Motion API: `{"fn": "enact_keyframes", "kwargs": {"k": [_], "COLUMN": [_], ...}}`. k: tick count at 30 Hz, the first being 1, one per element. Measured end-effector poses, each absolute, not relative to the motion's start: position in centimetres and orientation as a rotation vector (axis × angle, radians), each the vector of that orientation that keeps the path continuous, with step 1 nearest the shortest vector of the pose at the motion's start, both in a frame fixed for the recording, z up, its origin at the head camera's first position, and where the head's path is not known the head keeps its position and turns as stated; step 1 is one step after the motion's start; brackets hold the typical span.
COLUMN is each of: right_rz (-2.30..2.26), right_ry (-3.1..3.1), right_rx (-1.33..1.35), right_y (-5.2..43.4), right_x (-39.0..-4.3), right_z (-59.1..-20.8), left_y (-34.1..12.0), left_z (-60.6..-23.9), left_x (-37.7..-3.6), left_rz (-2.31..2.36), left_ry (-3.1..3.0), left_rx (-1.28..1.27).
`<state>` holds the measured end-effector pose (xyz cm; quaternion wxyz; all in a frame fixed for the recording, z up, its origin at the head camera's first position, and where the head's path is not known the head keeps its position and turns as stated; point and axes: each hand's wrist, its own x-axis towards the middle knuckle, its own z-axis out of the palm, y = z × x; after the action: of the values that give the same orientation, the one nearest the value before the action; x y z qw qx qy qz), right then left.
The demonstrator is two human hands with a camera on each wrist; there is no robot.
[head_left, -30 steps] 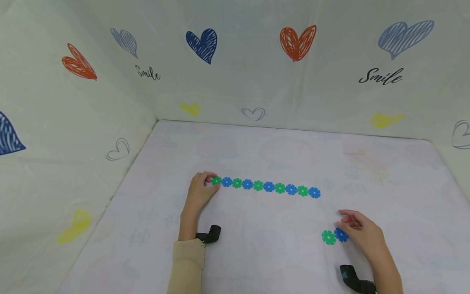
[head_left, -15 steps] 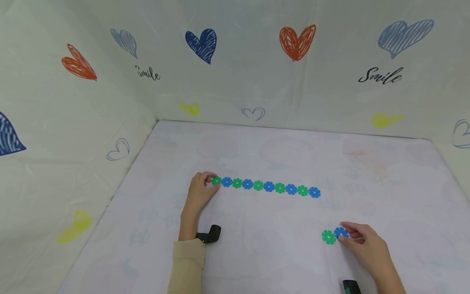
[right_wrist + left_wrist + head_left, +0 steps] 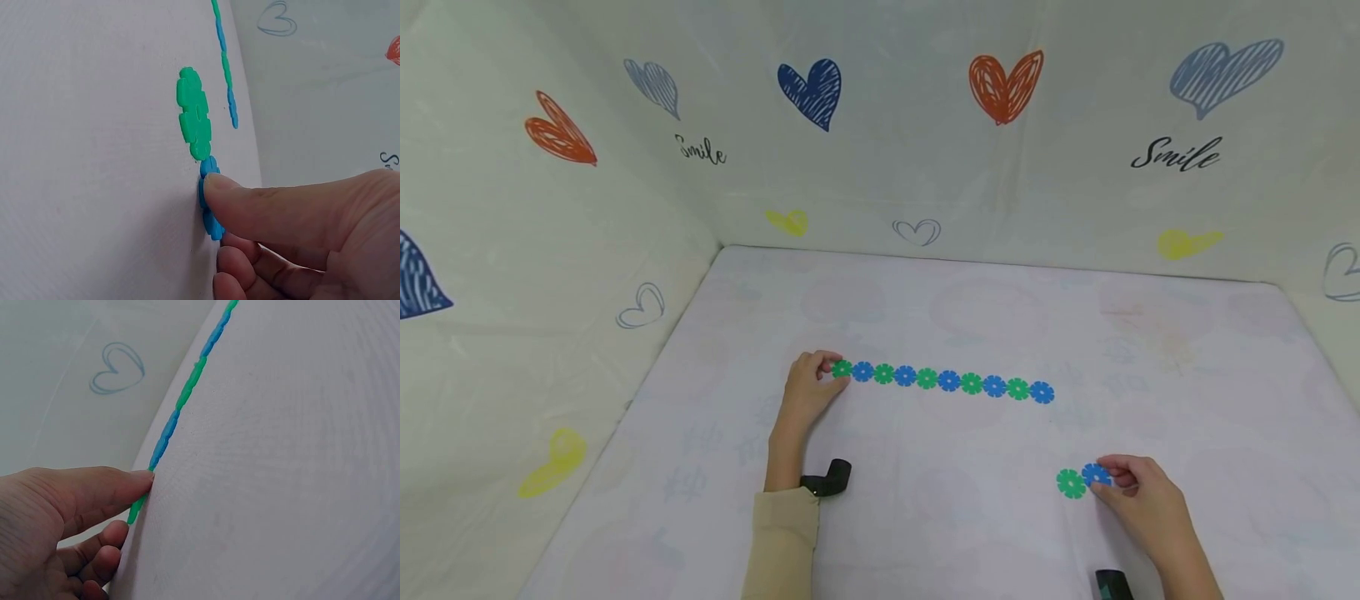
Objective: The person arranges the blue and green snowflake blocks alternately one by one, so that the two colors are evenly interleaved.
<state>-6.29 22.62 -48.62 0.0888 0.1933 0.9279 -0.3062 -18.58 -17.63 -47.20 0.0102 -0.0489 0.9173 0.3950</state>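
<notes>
A straight row of several alternating green and blue flower-shaped discs (image 3: 949, 381) lies across the white table. My left hand (image 3: 808, 387) pinches the green disc (image 3: 842, 368) at the row's left end; the left wrist view shows the thumb laid over that green disc (image 3: 135, 509). Nearer me on the right, my right hand (image 3: 1150, 504) pinches a blue flower disc (image 3: 1095, 474) between thumb and fingers. To its left lies a green flower disc (image 3: 1071, 483). In the right wrist view the blue disc (image 3: 212, 224) meets the edge of the green disc (image 3: 193, 112).
Behind the table (image 3: 955, 533) stands a pale curtain (image 3: 910, 175) printed with hearts and lettering; it also runs along the left side. A black device (image 3: 829, 478) sits at my left wrist, and another black device (image 3: 1112, 585) at my right wrist.
My right hand has come down toward me and its fingers have closed onto the blue disc beside the loose green one. The left hand and the row look unmoved.
</notes>
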Motion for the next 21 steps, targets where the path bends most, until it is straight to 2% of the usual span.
{"fn": "enact_keyframes", "kwargs": {"k": [21], "right_rz": [-0.903], "right_ry": [2.686], "right_rx": [0.491], "right_y": [22.3], "right_x": [-6.8], "right_z": [-47.2], "left_y": [-17.6], "left_z": [-47.1], "left_x": [-18.5], "left_rz": [1.223], "left_ry": [2.866], "left_rx": [-0.149]}}
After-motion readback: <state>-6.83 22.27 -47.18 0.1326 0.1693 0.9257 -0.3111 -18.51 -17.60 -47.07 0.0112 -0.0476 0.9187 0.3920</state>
